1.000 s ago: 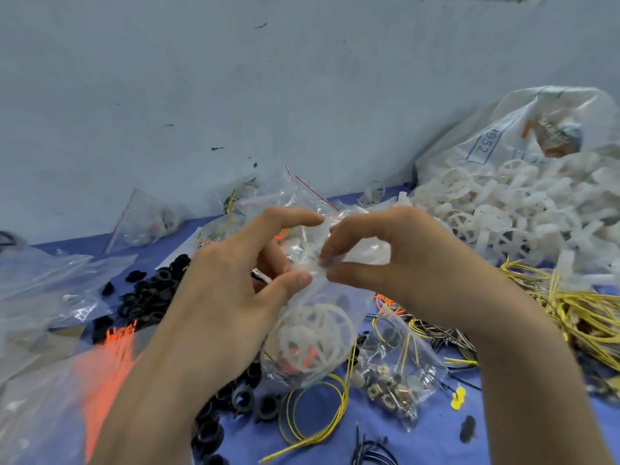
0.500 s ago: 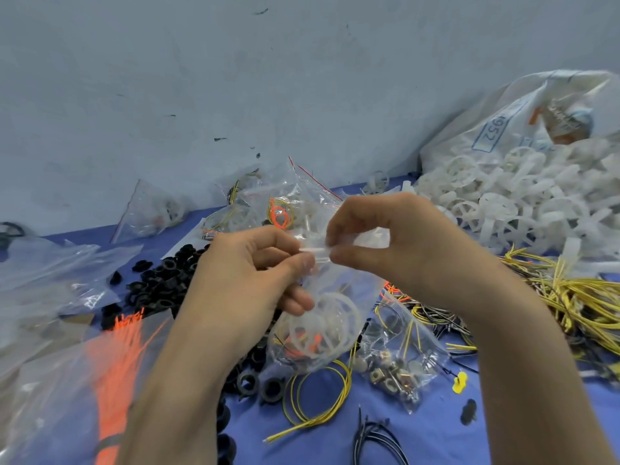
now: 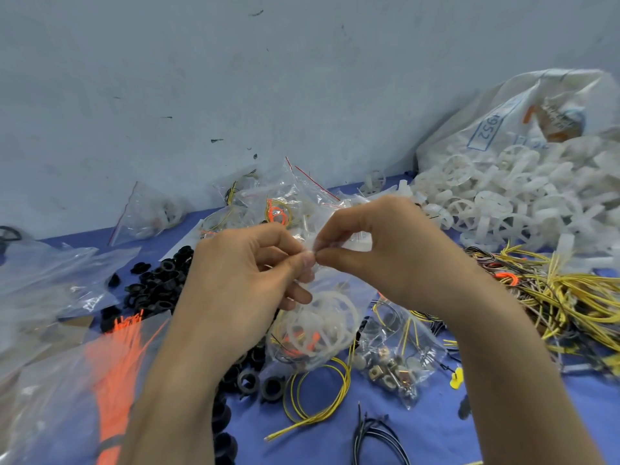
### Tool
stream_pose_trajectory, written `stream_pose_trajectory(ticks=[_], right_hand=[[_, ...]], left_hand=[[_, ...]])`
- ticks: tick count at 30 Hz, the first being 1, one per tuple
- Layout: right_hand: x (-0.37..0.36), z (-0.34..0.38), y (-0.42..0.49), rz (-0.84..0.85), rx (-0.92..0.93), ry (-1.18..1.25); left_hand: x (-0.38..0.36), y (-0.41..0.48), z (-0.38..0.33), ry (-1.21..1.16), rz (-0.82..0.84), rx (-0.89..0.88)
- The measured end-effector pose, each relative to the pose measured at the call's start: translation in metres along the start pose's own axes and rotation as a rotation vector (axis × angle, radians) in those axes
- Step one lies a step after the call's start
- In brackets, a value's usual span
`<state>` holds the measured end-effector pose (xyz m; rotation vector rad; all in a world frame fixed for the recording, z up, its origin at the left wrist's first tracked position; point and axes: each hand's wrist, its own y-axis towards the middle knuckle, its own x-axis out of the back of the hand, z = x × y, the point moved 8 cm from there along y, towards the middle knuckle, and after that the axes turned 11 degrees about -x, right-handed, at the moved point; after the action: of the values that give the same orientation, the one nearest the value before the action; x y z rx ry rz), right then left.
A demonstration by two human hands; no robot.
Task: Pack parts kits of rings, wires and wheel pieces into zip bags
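Note:
A clear zip bag (image 3: 322,327) hangs in the air above the blue table (image 3: 432,427). Inside it I see a white wheel piece, orange bits and thin wire. My left hand (image 3: 245,290) pinches the bag's top edge between thumb and forefinger. My right hand (image 3: 389,250) pinches the same top edge just to the right, fingertips almost touching the left hand's. The strip of the bag's mouth is mostly hidden by my fingers.
White wheel pieces (image 3: 503,203) spill from a big sack at right. Yellow wires (image 3: 577,297) lie below them. Black rings (image 3: 157,283) and orange wires (image 3: 117,364) sit at left. Filled bags (image 3: 268,206) lie by the wall, a bag of metal parts (image 3: 396,360) under my hands.
My left fingers have curled from an open spread into a pinch on the bag's top, close to my right fingertips. The bag hangs in much the same place.

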<state>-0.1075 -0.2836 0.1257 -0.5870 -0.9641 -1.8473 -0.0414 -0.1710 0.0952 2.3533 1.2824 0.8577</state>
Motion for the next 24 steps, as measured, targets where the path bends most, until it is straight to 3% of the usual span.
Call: stream_pose_trajectory(ticks=[6, 24], right_hand=[[0.001, 0.001, -0.001, 0.024, 0.031, 0.032], [0.000, -0.002, -0.002, 0.083, 0.070, 0.135]], left_hand=[[0.001, 0.000, -0.010, 0.113, 0.018, -0.094], [-0.001, -0.002, -0.018, 0.142, 0.090, -0.241]])
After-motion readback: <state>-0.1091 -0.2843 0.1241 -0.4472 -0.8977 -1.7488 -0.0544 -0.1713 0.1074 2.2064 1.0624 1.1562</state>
